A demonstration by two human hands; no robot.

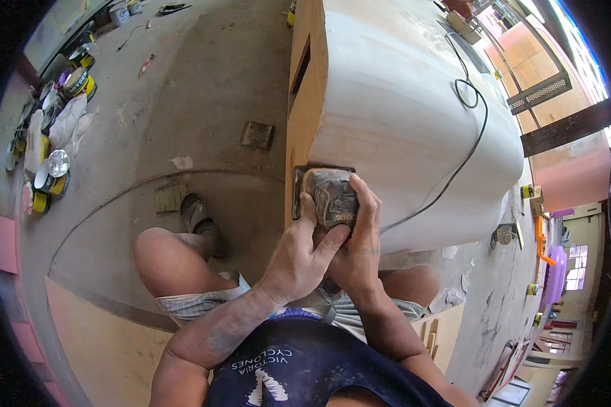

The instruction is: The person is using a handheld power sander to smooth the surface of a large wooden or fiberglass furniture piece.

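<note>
A dusty black electric sander [332,193] with a flat rectangular pad sits at the near corner of a large white-coated wooden piece [394,115], its pad over the bare plywood edge [307,136]. My left hand [297,254] is wrapped about the sander's near left side, thumb across its back end. From the right, my right hand [361,247] grips the sander's body, fingers along its far right side. Both hands are close together and partly overlap. What lies under the pad is hidden.
A dark power cord [465,159] trails over the white surface. Yellow-and-black paint cans [80,83] line the floor at the left. A small dusty flat piece [257,135] lies ahead. Plywood [95,339] is behind at left. A dark hose or cable [108,197] curves across the floor.
</note>
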